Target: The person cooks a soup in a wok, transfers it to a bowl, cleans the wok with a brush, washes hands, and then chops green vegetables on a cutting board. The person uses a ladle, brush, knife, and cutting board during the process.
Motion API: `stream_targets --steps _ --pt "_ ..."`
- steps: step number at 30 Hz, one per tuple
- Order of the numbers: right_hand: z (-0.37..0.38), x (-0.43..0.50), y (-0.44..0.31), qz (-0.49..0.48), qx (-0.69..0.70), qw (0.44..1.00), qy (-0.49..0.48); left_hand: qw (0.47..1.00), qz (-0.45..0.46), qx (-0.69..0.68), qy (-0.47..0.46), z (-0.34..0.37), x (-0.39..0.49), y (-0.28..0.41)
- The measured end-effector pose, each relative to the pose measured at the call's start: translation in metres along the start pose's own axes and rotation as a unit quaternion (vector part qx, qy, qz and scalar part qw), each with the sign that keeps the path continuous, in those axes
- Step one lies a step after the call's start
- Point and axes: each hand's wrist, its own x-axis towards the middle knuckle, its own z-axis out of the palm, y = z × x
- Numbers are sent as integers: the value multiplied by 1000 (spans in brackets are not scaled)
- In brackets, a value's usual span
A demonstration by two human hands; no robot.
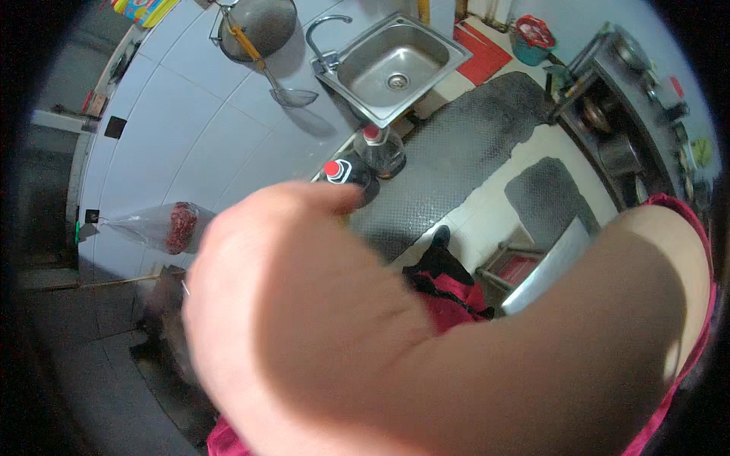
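Observation:
My right hand (274, 279) and forearm fill the middle of the view, very close and blurred. The arm reaches in from the right, out of a dark pink sleeve (707, 285). Its fingers curl away from me, so whatever they may hold is hidden. Past the forearm's upper edge shows a broad metal blade (550, 268); its handle is covered. Just beyond the hand stand a dark bottle with a red cap (332, 169) and a clear plastic jug (381, 154). My left hand is out of view. A bit of pink cloth (225, 439) shows at the bottom left.
A steel sink (422, 57) with a faucet is at the top. A wire strainer (293, 98) and a pan (262, 31) hang on the tiled wall. Left hangs a plastic bag (182, 228) with reddish contents. Dark mats (450, 154) cover the floor; a loaded shelf (616, 114) stands right.

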Motion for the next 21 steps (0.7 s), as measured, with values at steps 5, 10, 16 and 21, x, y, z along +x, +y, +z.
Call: stream_targets --steps 5,10,16,21 --pt "4 25 149 8 107 994 -16 961 181 -211 8 -29 48 35" --pt "140 21 385 206 244 947 -31 971 180 -152 30 -5 98 303" --pt "351 -84 532 656 554 490 153 919 141 -368 -8 27 259 483" --pt "375 -6 581 561 694 367 263 855 108 -507 24 32 383 498"
